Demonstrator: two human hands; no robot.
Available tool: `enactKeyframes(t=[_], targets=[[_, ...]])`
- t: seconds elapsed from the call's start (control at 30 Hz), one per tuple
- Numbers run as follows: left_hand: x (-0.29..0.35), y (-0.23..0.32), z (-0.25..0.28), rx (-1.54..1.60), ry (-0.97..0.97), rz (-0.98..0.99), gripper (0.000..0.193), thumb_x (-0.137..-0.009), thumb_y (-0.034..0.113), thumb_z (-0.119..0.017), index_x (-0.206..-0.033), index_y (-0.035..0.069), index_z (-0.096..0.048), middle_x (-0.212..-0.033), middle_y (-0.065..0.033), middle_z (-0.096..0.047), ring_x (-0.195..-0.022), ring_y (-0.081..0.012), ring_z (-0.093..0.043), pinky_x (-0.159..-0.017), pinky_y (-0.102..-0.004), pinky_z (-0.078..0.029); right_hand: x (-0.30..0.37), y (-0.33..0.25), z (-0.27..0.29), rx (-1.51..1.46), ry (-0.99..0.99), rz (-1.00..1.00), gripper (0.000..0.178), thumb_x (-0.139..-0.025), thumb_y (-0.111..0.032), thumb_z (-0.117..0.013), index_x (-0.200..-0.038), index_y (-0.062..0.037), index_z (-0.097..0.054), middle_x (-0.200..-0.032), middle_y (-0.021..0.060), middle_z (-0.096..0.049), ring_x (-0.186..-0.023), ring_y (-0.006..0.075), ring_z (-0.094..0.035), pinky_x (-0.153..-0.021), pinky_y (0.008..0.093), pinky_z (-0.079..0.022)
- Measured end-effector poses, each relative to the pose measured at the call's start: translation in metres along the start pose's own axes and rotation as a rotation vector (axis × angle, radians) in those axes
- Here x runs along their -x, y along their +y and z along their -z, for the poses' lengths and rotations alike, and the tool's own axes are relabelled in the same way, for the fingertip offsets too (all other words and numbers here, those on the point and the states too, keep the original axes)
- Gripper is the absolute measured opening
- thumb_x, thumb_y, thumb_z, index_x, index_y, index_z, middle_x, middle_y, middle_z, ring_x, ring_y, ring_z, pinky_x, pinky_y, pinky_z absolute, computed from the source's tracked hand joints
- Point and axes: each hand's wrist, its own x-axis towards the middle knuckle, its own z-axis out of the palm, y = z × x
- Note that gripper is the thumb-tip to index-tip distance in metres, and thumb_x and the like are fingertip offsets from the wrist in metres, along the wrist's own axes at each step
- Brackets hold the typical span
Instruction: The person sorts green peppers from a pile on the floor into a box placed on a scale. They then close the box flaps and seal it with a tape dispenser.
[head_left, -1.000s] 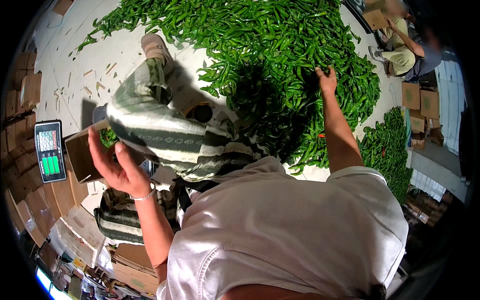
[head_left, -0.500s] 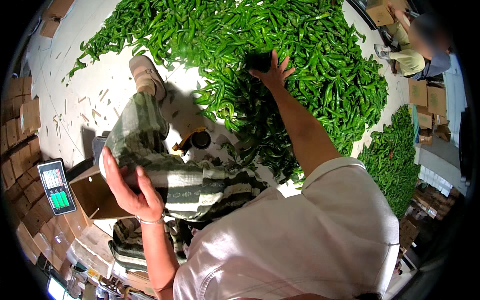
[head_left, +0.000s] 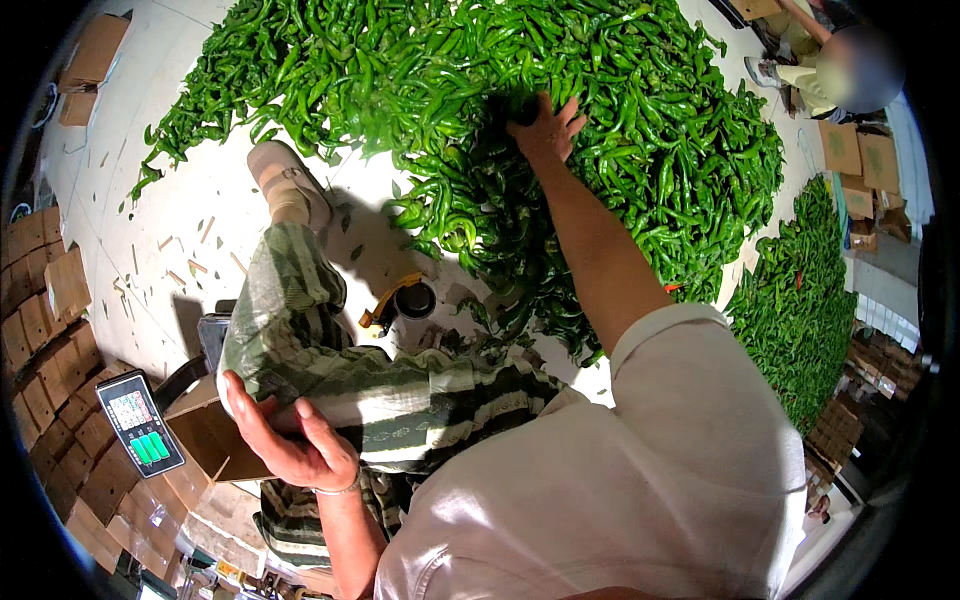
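Note:
A wide heap of long green peppers [head_left: 680, 170] spreads over the pale floor in front of me. My right hand [head_left: 548, 132] reaches into the middle of it, touching the peppers with fingers apart; the shaded fingertips are partly hidden, and no pepper shows in the grasp. My left hand [head_left: 292, 442] is open and slightly cupped over my striped trouser leg [head_left: 400, 395], with the thumb apart from the fingers and nothing visible in it. Beside that hand stands an open cardboard box [head_left: 212, 432].
A scale display [head_left: 142, 425] stands left of the box. On the floor before my leg lies a yellow tape dispenser [head_left: 384, 308] with a dark roll. A second pepper heap [head_left: 795, 310] lies at right. Another person [head_left: 810, 85] sits far right; stacked cartons [head_left: 60, 360] line the left.
My right hand has lowered onto the peppers, its fingers less widely spread. My left hand appears lower and further right, along with the box and display, as the view shifts.

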Motion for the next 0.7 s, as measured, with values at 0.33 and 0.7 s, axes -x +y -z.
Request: enactKeyframes(t=[0.33,0.7], targets=[[0.003,-0.001,-0.001,0.021,-0.016,-0.048,0.051,-0.091,0.006,-0.045,-0.138,-0.007,-0.03,-0.142,-0.0233,-0.036,-0.128,-0.0302,-0.039,-0.092,-0.0304,-0.037,-0.019,-0.012,0.004,0.047,-0.113,0.056,0.1,-0.063,-0.053,-0.078,-0.142,-0.0398,-0.017,-0.152,0.0067,0.012,-0.132,0.0575,0.006,-0.085,0.0521,-0.049],[0.004,-0.003,0.0,0.012,-0.016,-0.068,0.05,-0.089,0.008,-0.047,-0.136,-0.007,-0.033,-0.139,-0.0251,-0.039,-0.127,-0.0331,-0.04,-0.092,-0.0319,-0.037,0.021,-0.022,0.001,0.185,-0.037,0.09,0.096,-0.064,-0.041,-0.08,-0.141,-0.0323,-0.024,-0.141,0.0065,-0.029,-0.13,0.043,-0.024,-0.088,0.0533,-0.047]])
